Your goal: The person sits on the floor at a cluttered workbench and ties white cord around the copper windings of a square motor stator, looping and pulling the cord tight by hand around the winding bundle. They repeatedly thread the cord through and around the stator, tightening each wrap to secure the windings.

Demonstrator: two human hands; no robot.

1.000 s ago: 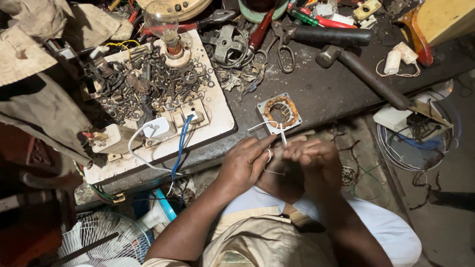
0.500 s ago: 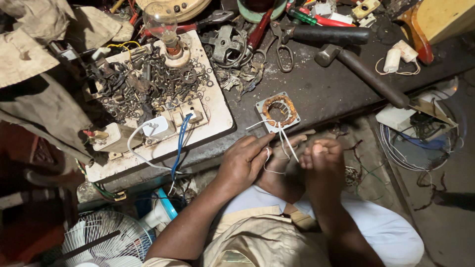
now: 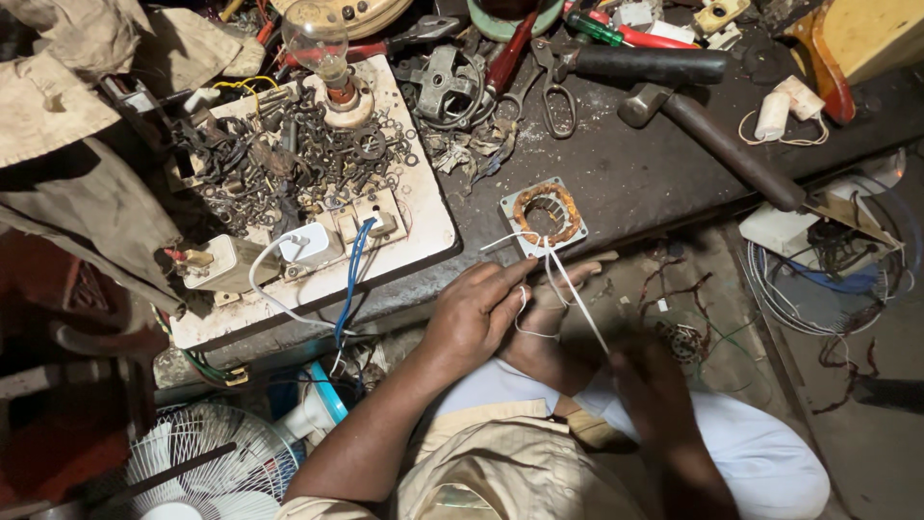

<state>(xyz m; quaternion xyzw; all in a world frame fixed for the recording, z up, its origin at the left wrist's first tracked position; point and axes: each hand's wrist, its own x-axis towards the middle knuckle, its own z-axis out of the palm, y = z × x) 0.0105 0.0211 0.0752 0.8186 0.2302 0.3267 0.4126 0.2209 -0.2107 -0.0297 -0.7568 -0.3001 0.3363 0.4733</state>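
Two bare hands work just below the edge of the dark tabletop (image 3: 635, 183), both busy with thin white cord (image 3: 577, 289). The left hand (image 3: 476, 313) has its fingers curled and pressed together, pinching a loop of that cord near the knuckles, which appears to hold the slack taut. The right hand (image 3: 654, 390) sits lower and nearer the lap; it is blurred, so I cannot tell whether it grips the strand or merely guides it, though one strand runs straight down to it.

Both strands rise to a small square stator (image 3: 545, 214) with coppery windings, lying flat at the very edge of the tabletop, close enough for the cord to reach without lifting it. The cord seems threaded through or around the windings.

Left of the stator, a white board (image 3: 423, 226) carries a heap of dark screws and washers (image 3: 279, 164), a clear bulb (image 3: 316, 43) in a holder, and switches with a blue wire (image 3: 351, 270) trailing off. Behind lie scissors (image 3: 553, 91), a hammer (image 3: 712, 144) and a red-handled tool (image 3: 508, 60). A white fan (image 3: 202, 467) rests on the floor at lower left.
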